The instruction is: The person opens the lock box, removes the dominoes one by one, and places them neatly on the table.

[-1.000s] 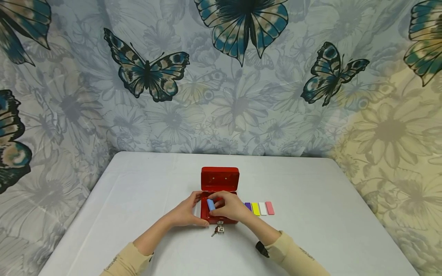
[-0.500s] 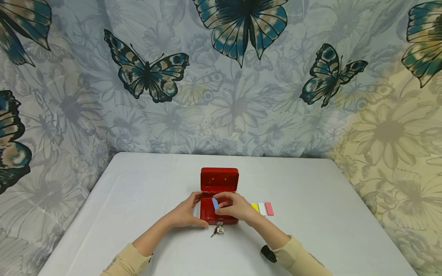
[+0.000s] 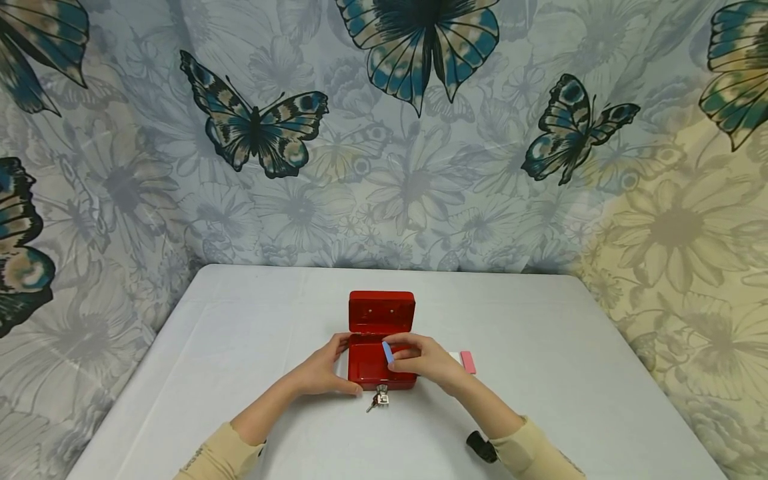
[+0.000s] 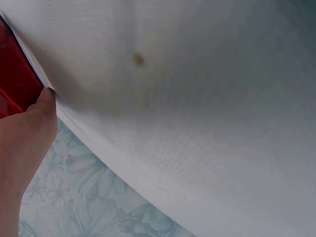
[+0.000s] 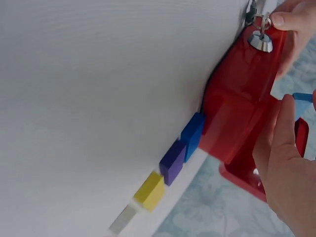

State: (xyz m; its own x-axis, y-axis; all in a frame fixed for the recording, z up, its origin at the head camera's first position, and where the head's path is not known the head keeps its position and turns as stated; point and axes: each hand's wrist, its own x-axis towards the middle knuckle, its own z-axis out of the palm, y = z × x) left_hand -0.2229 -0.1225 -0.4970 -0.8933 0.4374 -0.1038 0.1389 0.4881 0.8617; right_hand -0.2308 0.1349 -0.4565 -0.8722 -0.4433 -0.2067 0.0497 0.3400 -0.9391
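Note:
A small red metal cash box (image 3: 366, 367) stands on the table with its lid raised at the back. Keys (image 3: 379, 401) hang from the lock on its front. My left hand (image 3: 327, 368) holds the box's left side, thumb at the front corner and fingers along the side. Above the box's right half, my right hand (image 3: 427, 360) pinches a light blue block (image 3: 388, 352) between thumb and fingers. In the right wrist view that block (image 5: 302, 98) is partly cut off at the edge. The left wrist view catches only the left hand (image 4: 27, 140) against the red wall.
Right of the box runs a row of blocks: dark blue (image 5: 192, 137), purple (image 5: 173, 162), yellow (image 5: 150, 191), a pale one (image 5: 123, 219) and pink (image 3: 468, 362). A white cloth (image 3: 270, 307) covers the table. Butterfly-patterned fabric (image 3: 384, 200) hangs behind.
My right hand has moved rightward over the box with the light blue block, and now covers more of the row from the head view. The left hand has stayed put.

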